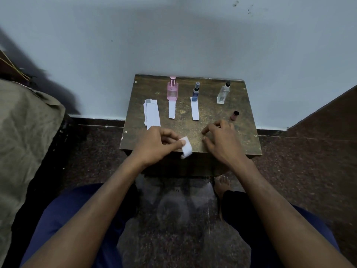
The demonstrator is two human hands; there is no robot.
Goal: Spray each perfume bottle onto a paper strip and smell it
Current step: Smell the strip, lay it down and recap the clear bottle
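Note:
Three perfume bottles stand at the back of a small wooden table (212, 132): a pink bottle (172, 90), a small blue bottle (195, 91) and a clear bottle (223, 93) with a black sprayer. A used paper strip (171, 109) lies in front of the pink bottle, another strip (195, 111) in front of the blue one. A pile of fresh strips (152, 115) lies at the left. My left hand (156, 146) pinches a white paper strip (186, 147) at the table's front edge. My right hand (222, 141) hovers over the table, fingers apart, holding nothing.
A dark red cap (234, 115) lies on the table right of my right hand. The table stands against a pale wall. A cloth-covered bulk (25, 132) is at the left, a dark wooden panel (328, 117) at the right. My bare foot (222, 185) rests on the stone floor.

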